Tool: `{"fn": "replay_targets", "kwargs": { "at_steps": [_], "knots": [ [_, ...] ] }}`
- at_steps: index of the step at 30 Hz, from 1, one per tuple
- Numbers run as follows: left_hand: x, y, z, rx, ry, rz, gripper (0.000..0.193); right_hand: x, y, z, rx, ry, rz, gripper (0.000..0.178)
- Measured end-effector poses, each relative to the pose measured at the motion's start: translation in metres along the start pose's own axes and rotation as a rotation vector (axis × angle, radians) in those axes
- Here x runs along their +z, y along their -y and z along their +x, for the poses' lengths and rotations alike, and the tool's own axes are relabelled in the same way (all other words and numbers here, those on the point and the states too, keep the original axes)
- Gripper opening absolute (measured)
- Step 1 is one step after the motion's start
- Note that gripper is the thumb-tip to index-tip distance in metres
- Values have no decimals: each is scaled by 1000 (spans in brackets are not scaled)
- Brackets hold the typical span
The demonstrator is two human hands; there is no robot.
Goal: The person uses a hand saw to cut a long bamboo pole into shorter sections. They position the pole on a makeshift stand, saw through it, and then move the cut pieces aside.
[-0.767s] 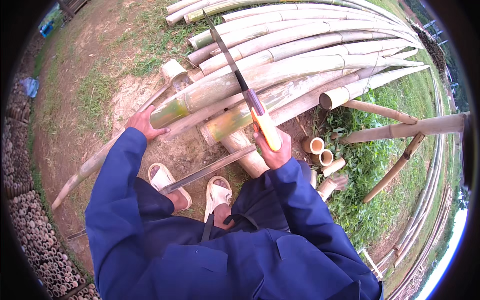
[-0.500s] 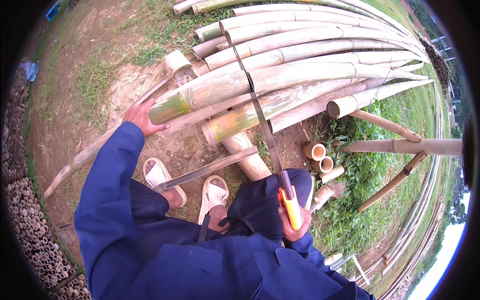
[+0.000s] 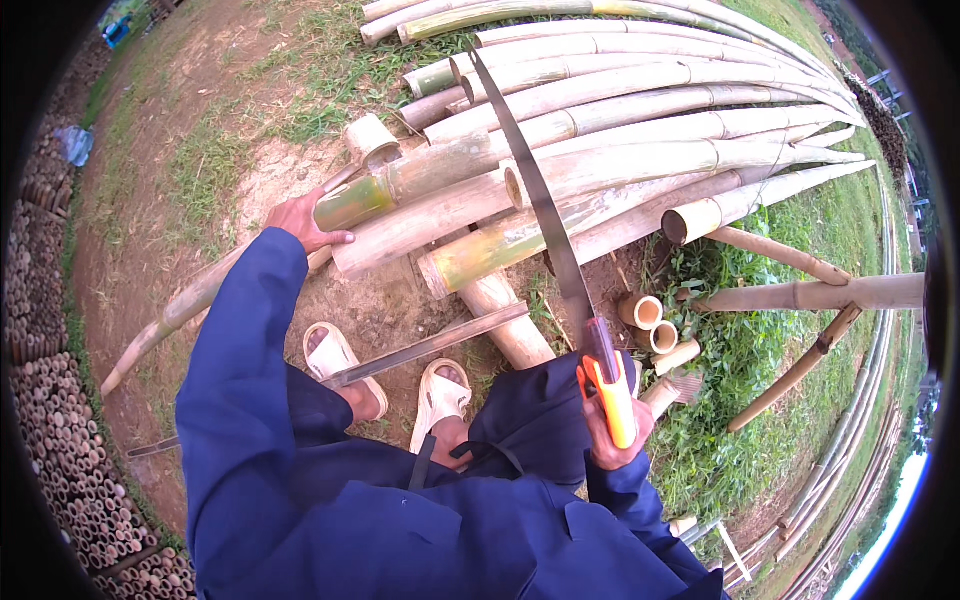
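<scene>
Parting leftward from the long pale bamboo pole (image 3: 620,168) is the green-tipped bamboo section (image 3: 430,172); our right hand (image 3: 608,448) is clenching an orange-handled saw (image 3: 562,250), our left hand (image 3: 305,222) half-curling round the section's end; slackening could be dropping it

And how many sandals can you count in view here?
2: one on the person's left foot, the left sandal, partly behind a split bamboo strip; the right sandal is on the other foot. No others show.
</scene>
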State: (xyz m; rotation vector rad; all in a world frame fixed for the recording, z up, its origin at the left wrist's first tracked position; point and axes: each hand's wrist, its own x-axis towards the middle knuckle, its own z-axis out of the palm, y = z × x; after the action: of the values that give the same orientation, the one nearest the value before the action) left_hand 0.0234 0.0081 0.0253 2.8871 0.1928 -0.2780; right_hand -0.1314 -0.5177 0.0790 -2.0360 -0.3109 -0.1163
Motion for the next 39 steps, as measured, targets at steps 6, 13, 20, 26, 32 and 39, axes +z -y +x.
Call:
{"fn": "replay_targets", "kwargs": {
  "at_steps": [6,13,20,26,32,39],
  "knots": [
    [14,25,51,-49,-10,58,97,-54,22,-21,-20,-125,-218,11],
    [8,45,84,-102,-60,48,96,-50,26,-10,254,-459,-21,12],
    [-13,57,67,-99,-229,16,85,-65,6,-10,258,-407,2,16],
    [-46,46,41,-108,-225,-84,50,-67,3,-24,200,-488,69,17],
    [-42,24,33,14,-284,-182,22,-83,6,-52,253,-610,92,11],
    [-60,-117,9,64,-301,52,27,-99,5,-86,295,-712,167,10]
  ]
}}
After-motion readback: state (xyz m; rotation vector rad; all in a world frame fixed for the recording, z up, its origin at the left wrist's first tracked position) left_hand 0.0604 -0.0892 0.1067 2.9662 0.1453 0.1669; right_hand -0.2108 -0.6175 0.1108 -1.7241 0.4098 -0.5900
